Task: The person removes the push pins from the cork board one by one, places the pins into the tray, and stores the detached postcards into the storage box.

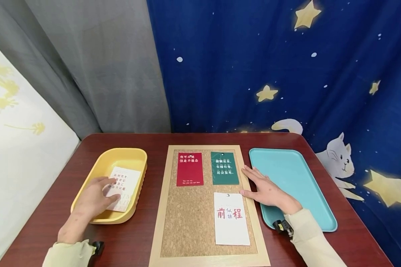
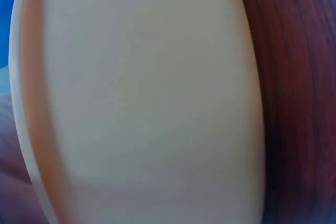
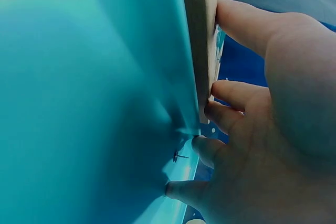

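Note:
My left hand point(image 1: 93, 196) is over the yellow basket point(image 1: 141, 157), thumb and fingers spread apart above a white printed card point(image 1: 131, 181); whether the fingertips touch the card is unclear. In the left wrist view the basket's pale outer wall point(image 2: 152, 87) hides nearly all of that hand. My right hand point(image 1: 265, 190) rests with straight fingers on the right wooden edge of the cork board point(image 1: 188, 222). In the right wrist view, its lower fingers touch the rim of the blue tray point(image 3: 181, 40). A small pushpin point(image 3: 177, 157) lies in that tray.
Pinned on the board are a red card point(image 1: 190, 170), a green card point(image 1: 224, 178) and a white card point(image 1: 232, 231) with red characters. Basket, board and tray stand side by side on the dark red table point(image 1: 137, 241). Behind the table hang grey and blue starry curtains point(image 1: 220, 74).

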A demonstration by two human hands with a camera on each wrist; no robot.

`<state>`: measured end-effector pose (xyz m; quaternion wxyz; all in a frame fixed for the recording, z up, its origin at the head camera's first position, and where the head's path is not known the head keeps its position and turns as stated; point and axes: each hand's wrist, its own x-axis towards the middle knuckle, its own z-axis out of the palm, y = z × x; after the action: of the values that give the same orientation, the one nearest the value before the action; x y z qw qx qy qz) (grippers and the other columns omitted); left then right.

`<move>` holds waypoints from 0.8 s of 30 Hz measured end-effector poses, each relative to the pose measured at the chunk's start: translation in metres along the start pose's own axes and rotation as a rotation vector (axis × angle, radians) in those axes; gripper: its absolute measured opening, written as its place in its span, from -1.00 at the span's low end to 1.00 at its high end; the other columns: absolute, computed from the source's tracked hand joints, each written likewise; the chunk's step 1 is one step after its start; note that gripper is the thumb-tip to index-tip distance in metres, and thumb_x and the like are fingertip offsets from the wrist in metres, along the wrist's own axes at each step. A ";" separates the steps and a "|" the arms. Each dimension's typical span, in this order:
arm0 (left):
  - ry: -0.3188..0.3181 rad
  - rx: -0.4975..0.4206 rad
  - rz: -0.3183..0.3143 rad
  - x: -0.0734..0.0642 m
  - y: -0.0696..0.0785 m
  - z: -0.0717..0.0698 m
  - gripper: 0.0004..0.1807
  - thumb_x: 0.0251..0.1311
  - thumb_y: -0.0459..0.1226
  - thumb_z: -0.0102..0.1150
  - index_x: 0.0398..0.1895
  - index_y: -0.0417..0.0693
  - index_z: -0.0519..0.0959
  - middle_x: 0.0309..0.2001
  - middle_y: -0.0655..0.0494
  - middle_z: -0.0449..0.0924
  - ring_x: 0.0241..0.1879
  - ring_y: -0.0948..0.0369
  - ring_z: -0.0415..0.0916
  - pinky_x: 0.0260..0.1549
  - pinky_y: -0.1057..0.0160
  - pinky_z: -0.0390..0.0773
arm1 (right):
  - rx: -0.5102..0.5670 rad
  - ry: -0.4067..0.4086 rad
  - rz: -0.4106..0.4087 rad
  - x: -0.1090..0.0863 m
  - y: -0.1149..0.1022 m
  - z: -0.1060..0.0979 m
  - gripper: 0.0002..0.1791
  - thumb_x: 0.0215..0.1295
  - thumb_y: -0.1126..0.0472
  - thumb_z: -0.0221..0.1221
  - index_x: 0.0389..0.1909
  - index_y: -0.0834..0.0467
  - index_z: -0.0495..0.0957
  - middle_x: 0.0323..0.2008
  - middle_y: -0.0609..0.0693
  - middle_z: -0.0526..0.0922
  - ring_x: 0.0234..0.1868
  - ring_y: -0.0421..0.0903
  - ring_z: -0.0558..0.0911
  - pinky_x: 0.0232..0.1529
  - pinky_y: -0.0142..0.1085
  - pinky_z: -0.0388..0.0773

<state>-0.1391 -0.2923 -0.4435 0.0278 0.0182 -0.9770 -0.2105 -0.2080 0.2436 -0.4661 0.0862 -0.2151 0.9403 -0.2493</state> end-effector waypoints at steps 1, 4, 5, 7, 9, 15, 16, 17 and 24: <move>-0.001 -0.004 0.000 0.000 0.000 0.000 -0.39 0.11 -0.28 0.49 0.19 -0.42 0.57 0.26 -0.56 0.40 0.24 -0.42 0.38 0.25 -0.37 0.41 | -0.001 0.001 -0.004 0.000 0.000 0.000 -0.07 0.44 -0.15 0.26 0.63 0.19 0.13 0.66 0.19 0.10 0.66 0.38 0.00 0.46 0.56 -0.04; 0.004 -0.020 0.000 0.000 0.001 0.000 -0.42 0.15 -0.27 0.46 0.20 -0.41 0.56 0.26 -0.55 0.40 0.25 -0.41 0.38 0.25 -0.36 0.42 | 0.002 0.007 -0.008 0.000 0.001 0.002 -0.07 0.43 -0.15 0.27 0.62 0.20 0.14 0.66 0.21 0.10 0.66 0.39 0.01 0.45 0.57 -0.03; 0.009 -0.026 0.002 0.000 0.001 0.001 -0.43 0.16 -0.27 0.45 0.20 -0.41 0.56 0.26 -0.54 0.40 0.25 -0.41 0.38 0.26 -0.36 0.41 | 0.000 0.009 -0.007 0.000 0.001 0.002 -0.07 0.42 -0.15 0.27 0.62 0.20 0.14 0.66 0.21 0.10 0.65 0.39 0.01 0.45 0.57 -0.03; 0.017 -0.034 0.003 0.001 0.002 0.000 -0.44 0.17 -0.28 0.43 0.19 -0.42 0.56 0.26 -0.54 0.40 0.25 -0.41 0.37 0.26 -0.36 0.41 | -0.002 0.011 -0.008 0.000 0.001 0.002 -0.07 0.42 -0.15 0.27 0.62 0.20 0.14 0.66 0.21 0.10 0.65 0.39 0.01 0.45 0.57 -0.03; 0.027 -0.037 0.008 0.001 0.002 0.000 -0.44 0.18 -0.30 0.42 0.20 -0.43 0.55 0.26 -0.54 0.41 0.26 -0.41 0.37 0.26 -0.35 0.41 | -0.002 0.009 -0.004 0.001 0.001 0.002 -0.07 0.42 -0.16 0.27 0.63 0.19 0.14 0.66 0.20 0.10 0.66 0.39 0.01 0.45 0.57 -0.03; 0.060 -0.040 0.028 -0.002 0.002 0.003 -0.37 0.21 -0.28 0.40 0.30 -0.40 0.46 0.28 -0.50 0.37 0.27 -0.40 0.36 0.25 -0.37 0.40 | 0.006 0.009 -0.016 0.001 0.001 0.002 -0.07 0.42 -0.15 0.27 0.62 0.20 0.15 0.65 0.22 0.11 0.65 0.41 0.01 0.43 0.59 -0.03; 0.073 -0.051 0.033 -0.002 0.002 0.003 -0.37 0.21 -0.29 0.39 0.30 -0.40 0.45 0.28 -0.49 0.36 0.27 -0.39 0.36 0.25 -0.37 0.40 | 0.009 0.007 -0.016 0.001 0.001 0.002 -0.07 0.42 -0.15 0.27 0.62 0.20 0.15 0.65 0.21 0.11 0.65 0.41 0.01 0.43 0.59 -0.04; 0.088 -0.060 0.038 -0.003 0.002 0.004 -0.37 0.22 -0.29 0.39 0.31 -0.40 0.44 0.29 -0.49 0.36 0.28 -0.39 0.36 0.25 -0.37 0.39 | 0.011 0.004 -0.013 0.000 0.001 0.002 -0.07 0.43 -0.15 0.27 0.63 0.20 0.14 0.66 0.21 0.10 0.65 0.40 0.00 0.44 0.58 -0.05; 0.184 -0.085 0.035 -0.002 0.009 0.002 -0.35 0.26 -0.26 0.39 0.37 -0.28 0.42 0.30 -0.44 0.40 0.26 -0.35 0.42 0.22 -0.39 0.42 | 0.008 0.004 0.000 0.000 0.000 0.000 -0.06 0.42 -0.16 0.28 0.63 0.20 0.14 0.66 0.21 0.10 0.66 0.39 0.00 0.46 0.56 -0.03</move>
<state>-0.1372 -0.2837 -0.4416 0.1220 0.0190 -0.9606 -0.2489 -0.2080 0.2435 -0.4664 0.0854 -0.2144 0.9394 -0.2535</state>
